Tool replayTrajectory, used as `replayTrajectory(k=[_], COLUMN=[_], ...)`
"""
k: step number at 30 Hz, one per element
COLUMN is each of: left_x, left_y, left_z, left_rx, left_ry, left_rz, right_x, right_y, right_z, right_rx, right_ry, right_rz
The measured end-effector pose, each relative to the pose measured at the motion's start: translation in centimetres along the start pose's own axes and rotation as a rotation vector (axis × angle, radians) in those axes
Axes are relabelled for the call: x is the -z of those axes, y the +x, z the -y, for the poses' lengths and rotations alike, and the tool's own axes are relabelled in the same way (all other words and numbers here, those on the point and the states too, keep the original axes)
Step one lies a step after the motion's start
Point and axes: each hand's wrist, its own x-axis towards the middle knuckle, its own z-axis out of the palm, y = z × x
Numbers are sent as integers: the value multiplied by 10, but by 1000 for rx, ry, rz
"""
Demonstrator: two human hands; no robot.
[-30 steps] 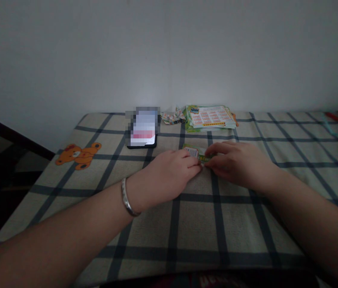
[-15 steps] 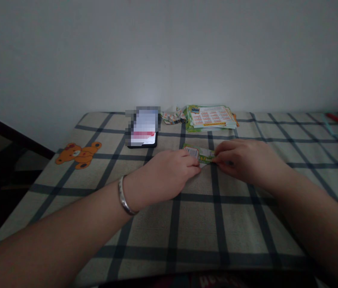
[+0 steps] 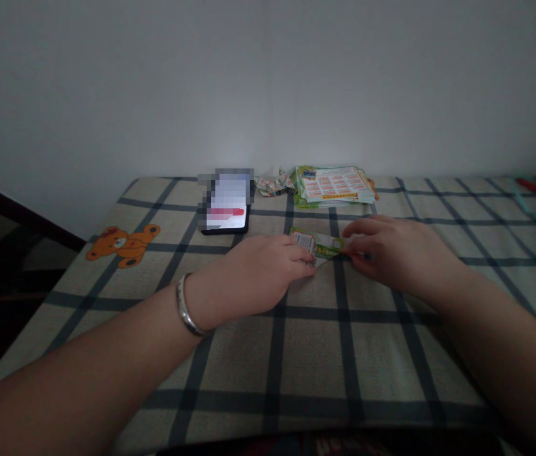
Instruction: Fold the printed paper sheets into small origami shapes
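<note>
Head view: here we are, looking down on a tabletop (image 3: 313,364) under a checked cloth, with both hands meeting near its middle.
Folded paper (image 3: 329,245): it lies on the cloth between the two hands, green and white with print, narrowing to a point on the right.
Left hand (image 3: 258,272): we see it palm down, fingers close together over the paper's left part; whether the thumb grips, we cannot tell.
Right hand (image 3: 401,253): thumb and forefinger come together at the paper's pointed end, pinching it, as far as we can judge.
Slip risk: if the left fingers lift or press too lightly, we could see the paper skid and its fold go crooked.
Tear risk: a hard tug by the right fingertips against that hold could rip or crumple the narrow tip.
Stack of printed sheets (image 3: 337,185): behind the hands, beside a crumpled paper piece (image 3: 274,185); a careless forward sweep might scatter it.
Phone (image 3: 229,199): lit, lying left of both.
</note>
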Motion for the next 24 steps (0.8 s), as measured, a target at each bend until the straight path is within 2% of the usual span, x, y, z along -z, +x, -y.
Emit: replayTrajectory(k=[6, 10, 17, 20, 24], left_x=[5, 8, 4, 4, 7], left_y=[-1, -1, -1, -1, -2], left_z=[3, 4, 3, 3, 5], left_rx=[-28, -15, 21, 50, 68], left_ry=[-41, -88, -71, -71, -108], left_rz=[1, -13, 6, -1, 3], right_x=[1, -2, -3, -4, -9], right_y=[-1, -1, 0, 1, 4], right_z=[0, 3, 7, 7, 7], right_rx=[13, 32, -16, 66, 146], right_ry=[-47, -113, -126, -78, -34], right_rz=[-2, -119, -201, -239, -227])
